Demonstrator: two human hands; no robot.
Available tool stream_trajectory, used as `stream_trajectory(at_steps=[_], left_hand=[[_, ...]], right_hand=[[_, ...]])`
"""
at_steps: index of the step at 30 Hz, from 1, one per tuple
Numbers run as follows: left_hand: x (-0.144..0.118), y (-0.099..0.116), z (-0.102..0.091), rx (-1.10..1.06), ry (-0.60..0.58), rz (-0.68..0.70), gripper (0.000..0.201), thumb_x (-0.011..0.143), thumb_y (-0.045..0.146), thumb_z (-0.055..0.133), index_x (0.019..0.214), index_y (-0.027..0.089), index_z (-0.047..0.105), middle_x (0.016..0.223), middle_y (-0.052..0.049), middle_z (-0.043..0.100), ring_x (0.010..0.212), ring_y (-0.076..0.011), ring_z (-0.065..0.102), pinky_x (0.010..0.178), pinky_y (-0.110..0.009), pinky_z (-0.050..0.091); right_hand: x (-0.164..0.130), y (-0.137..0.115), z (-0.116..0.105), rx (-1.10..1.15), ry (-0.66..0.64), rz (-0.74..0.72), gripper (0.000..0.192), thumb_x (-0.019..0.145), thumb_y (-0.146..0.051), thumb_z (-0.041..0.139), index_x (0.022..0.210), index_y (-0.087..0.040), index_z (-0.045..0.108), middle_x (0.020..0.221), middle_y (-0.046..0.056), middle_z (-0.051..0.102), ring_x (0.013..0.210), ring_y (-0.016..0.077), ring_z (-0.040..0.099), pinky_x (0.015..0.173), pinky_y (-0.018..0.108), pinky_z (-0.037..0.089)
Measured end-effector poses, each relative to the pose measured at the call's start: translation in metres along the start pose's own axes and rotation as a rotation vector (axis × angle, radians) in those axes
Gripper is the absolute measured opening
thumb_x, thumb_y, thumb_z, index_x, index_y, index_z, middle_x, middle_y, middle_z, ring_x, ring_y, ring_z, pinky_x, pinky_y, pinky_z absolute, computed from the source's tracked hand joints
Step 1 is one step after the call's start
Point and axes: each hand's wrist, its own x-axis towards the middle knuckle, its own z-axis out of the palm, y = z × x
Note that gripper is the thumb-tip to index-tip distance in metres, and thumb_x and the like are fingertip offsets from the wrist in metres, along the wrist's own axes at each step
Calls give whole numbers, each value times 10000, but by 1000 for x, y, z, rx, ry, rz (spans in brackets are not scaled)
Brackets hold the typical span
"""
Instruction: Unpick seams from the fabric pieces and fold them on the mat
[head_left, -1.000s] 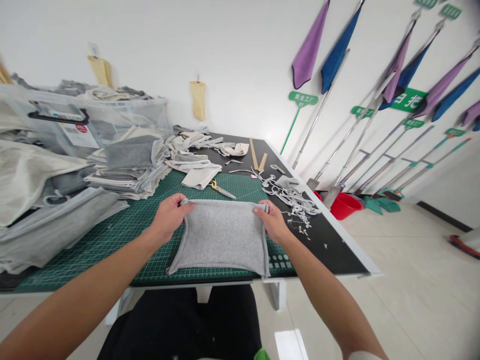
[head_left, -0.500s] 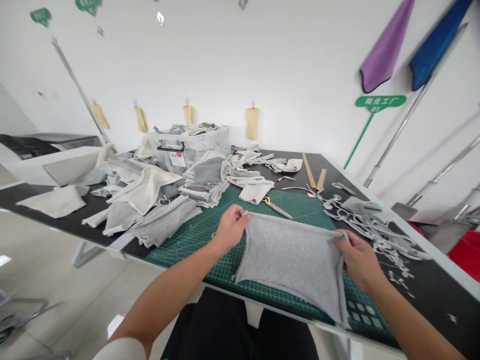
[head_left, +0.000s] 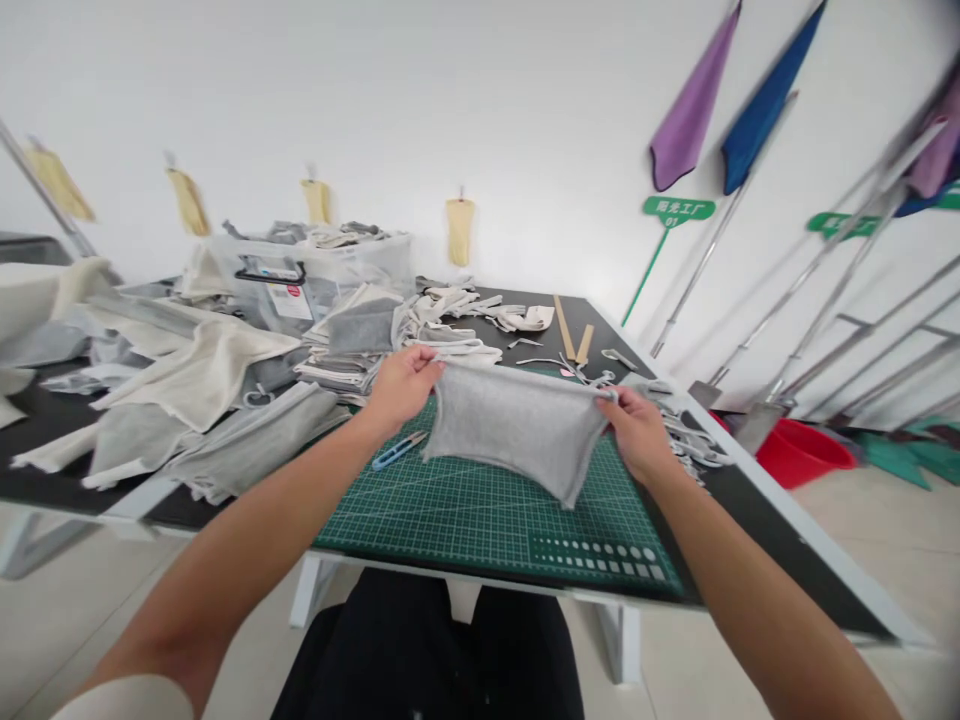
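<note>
A grey felt-like cloth piece (head_left: 517, 425) hangs in the air above the green cutting mat (head_left: 487, 520), stretched between both hands. My left hand (head_left: 401, 385) pinches its upper left corner and my right hand (head_left: 637, 430) pinches its upper right corner. The cloth's lower edge droops toward the mat without lying flat. A small blue thread snip (head_left: 397, 450) lies on the mat just below my left hand.
Stacks of grey and cream cloth (head_left: 352, 345) and loose pieces (head_left: 195, 380) cover the table's left side, with a clear plastic bin (head_left: 300, 275) behind. Cloth trimmings (head_left: 690, 430) lie at the right edge. Wooden rulers (head_left: 570, 340) lie at the back. A red basin (head_left: 799, 450) and mops stand by the wall.
Both hands have lifted the grey cloth off the mat and up toward the back of the table. The blue snip, hidden before, now shows on the mat. The head camera has swung.
</note>
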Motion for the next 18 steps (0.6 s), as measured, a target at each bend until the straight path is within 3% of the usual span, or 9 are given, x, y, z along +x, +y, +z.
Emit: stream_trajectory(at_steps=[3, 6, 10, 12, 14, 18], left_hand=[[9, 10, -6, 78, 11, 105, 181, 727, 300, 635, 845, 170, 591, 621, 38, 579, 540, -102, 516, 538, -217, 413], [-11, 9, -20, 282, -38, 261, 202, 760, 310, 623, 899, 164, 615, 748, -1, 655, 668, -134, 599, 636, -239, 466], [-66, -21, -39, 595, -312, 390, 188, 826, 273, 555, 979, 200, 635, 1026, -46, 700, 939, -189, 650, 873, -311, 484], [-95, -42, -44, 683, -458, 464, 198, 838, 212, 518, 1007, 219, 620, 1105, -34, 685, 1007, -173, 644, 913, -293, 477], [-120, -59, -44, 732, -572, 581, 215, 830, 144, 495, 988, 227, 615, 1091, -21, 690, 1040, -156, 635, 895, -263, 485], [-147, -73, -42, 752, -642, 665, 270, 809, 62, 465, 987, 221, 592, 997, -18, 704, 1126, -150, 586, 939, -267, 457]], right_hand=[[9, -13, -5, -26, -8, -114, 214, 729, -381, 656, 812, -196, 587, 654, -30, 531, 565, 115, 468, 522, 237, 394], [-7, -11, -21, -143, -88, -207, 159, 778, -346, 629, 852, -209, 598, 704, -21, 554, 626, 124, 498, 595, 251, 415], [-56, 8, -47, -463, -345, -232, 129, 833, -277, 552, 928, -213, 612, 888, 35, 629, 825, 180, 580, 774, 318, 453], [-82, 17, -56, -567, -506, -223, 152, 827, -214, 527, 950, -213, 616, 1015, 59, 632, 976, 205, 579, 886, 354, 437], [-105, 23, -60, -623, -636, -211, 201, 798, -142, 511, 951, -212, 620, 1083, 72, 620, 1077, 214, 553, 944, 368, 417], [-128, 22, -61, -659, -758, -209, 263, 775, -73, 489, 959, -214, 614, 1038, 66, 639, 1178, 215, 500, 993, 377, 389]])
